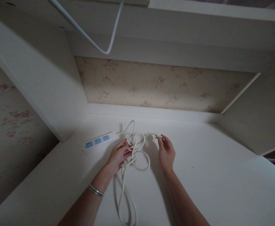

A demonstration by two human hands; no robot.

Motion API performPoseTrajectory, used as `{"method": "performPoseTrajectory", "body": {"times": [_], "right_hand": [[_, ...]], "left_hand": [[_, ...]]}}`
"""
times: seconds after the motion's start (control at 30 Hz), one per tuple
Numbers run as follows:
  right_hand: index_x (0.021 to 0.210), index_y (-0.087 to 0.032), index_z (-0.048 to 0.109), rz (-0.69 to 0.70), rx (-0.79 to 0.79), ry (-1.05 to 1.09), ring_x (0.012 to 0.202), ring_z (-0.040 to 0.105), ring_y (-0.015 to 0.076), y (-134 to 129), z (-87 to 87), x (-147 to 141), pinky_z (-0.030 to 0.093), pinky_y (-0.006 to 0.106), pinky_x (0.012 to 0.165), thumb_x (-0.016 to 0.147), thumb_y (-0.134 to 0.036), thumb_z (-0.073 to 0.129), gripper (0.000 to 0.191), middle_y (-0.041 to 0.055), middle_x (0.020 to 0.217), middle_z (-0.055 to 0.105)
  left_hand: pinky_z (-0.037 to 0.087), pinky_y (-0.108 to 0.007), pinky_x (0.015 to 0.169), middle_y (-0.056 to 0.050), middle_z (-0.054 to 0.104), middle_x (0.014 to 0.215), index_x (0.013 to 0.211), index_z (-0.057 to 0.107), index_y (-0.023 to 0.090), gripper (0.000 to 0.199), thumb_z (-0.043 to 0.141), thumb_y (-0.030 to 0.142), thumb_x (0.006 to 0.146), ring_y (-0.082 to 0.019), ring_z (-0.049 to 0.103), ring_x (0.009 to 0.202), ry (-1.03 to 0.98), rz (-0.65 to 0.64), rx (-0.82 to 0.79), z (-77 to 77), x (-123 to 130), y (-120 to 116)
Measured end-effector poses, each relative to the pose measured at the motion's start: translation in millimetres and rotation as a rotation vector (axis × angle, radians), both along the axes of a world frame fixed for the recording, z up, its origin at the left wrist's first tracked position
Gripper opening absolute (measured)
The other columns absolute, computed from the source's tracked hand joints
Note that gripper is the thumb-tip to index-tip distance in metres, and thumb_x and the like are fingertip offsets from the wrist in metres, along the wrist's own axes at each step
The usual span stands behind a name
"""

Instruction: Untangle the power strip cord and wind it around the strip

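In the head view I found the white power strip (pixel 99 140) lying at an angle on the white tabletop (pixel 210 179), left of the left hand (pixel 118 155), its three blue socket faces (pixel 97 141) turned up; any lettering there was too small for me to read. A pale cord (pixel 134 151) ran from the strip's right end into a tangle of loops, and the left hand's fingers were half curled, grasping that bundle from its left side. The right hand (pixel 166 153), apart from the tangle, pinched what looked like the cord's end between thumb and fingertips. Longer loops trailed toward the camera; behind the left hand I saw a silvery bracelet (pixel 96 190).
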State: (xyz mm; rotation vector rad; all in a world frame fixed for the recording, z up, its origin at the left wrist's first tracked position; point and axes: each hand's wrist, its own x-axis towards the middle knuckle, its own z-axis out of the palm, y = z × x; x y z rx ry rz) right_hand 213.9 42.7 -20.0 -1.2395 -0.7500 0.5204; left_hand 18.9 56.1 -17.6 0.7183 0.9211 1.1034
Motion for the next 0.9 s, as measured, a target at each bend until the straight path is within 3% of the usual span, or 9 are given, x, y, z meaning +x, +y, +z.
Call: {"method": "performPoseTrajectory", "body": {"times": [0.1,0.27,0.4,0.5,0.57,0.73,0.9], "right_hand": [[0.103,-0.019,0.065,0.025,-0.005,0.024,0.093,0.063,0.0200,0,-0.2,-1,0.046,0.032,0.085,0.075,-0.046,0.066,0.038,0.0077,0.102,0.069],[0.109,-0.020,0.065,0.084,-0.138,-0.089,0.097,0.061,0.0210,-3,-4.4,-2,0.044,0.034,0.088,0.081,-0.051,0.057,0.042,0.0075,0.108,0.067],[0.102,-0.022,0.069,0.123,-0.077,-0.232,0.100,0.058,0.0209,-6,-1.7,-6,0.040,0.035,0.094,0.082,-0.048,0.056,0.036,0.0066,0.106,0.068],[0.096,-0.024,0.072,0.198,-0.027,-0.311,0.100,0.057,0.0215,-9,2.0,-10,0.038,0.036,0.097,0.082,-0.047,0.058,0.030,0.0064,0.104,0.068],[0.094,-0.026,0.073,0.247,-0.014,-0.340,0.099,0.056,0.0219,-10,2.4,-13,0.038,0.037,0.098,0.082,-0.046,0.059,0.027,0.0066,0.104,0.067],[0.092,-0.028,0.074,0.340,-0.017,-0.383,0.098,0.057,0.0232,-10,-0.6,-15,0.040,0.039,0.097,0.081,-0.041,0.062,0.021,0.0073,0.102,0.065],[0.090,-0.030,0.075,0.538,-0.017,-0.374,0.100,0.059,0.0241,-19,5.5,-22,0.044,0.038,0.097,0.074,-0.029,0.069,0.017,0.0064,0.106,0.066]], "left_hand": [[0.053,-0.027,0.083,-0.011,0.070,0.102,0.096,0.064,0.016,0.021,0.068,0.024,0.077,-0.017,0.068,0.089,-0.104,-0.053,-0.023,0.5,-2,-1],[0.053,-0.027,0.081,-0.009,0.070,0.097,0.095,0.063,0.017,0.018,0.067,0.021,0.078,-0.015,0.068,0.085,-0.140,-0.036,-0.057,1.1,-1,-1],[0.051,-0.020,0.064,-0.006,0.070,0.083,0.092,0.065,0.015,0.023,0.072,0.023,0.071,-0.012,0.065,0.070,-0.110,0.016,-0.035,-1.3,1,1],[0.042,-0.016,0.047,-0.002,0.066,0.069,0.085,0.067,0.014,0.028,0.076,0.033,0.066,-0.008,0.058,0.053,-0.036,0.050,-0.013,-4.9,3,4],[0.038,-0.016,0.044,-0.001,0.065,0.066,0.085,0.068,0.014,0.033,0.076,0.039,0.064,-0.007,0.055,0.050,0.018,0.052,0.012,-6.2,4,4],[0.043,-0.018,0.053,-0.001,0.068,0.077,0.107,0.065,0.019,0.050,0.076,0.041,0.064,-0.010,0.059,0.059,0.139,0.120,0.047,-5.5,6,3],[0.046,-0.022,0.061,-0.005,0.070,0.086,0.110,0.065,0.017,0.050,0.071,0.046,0.069,-0.014,0.063,0.070,0.310,0.076,0.162,-10.1,7,1]]}}
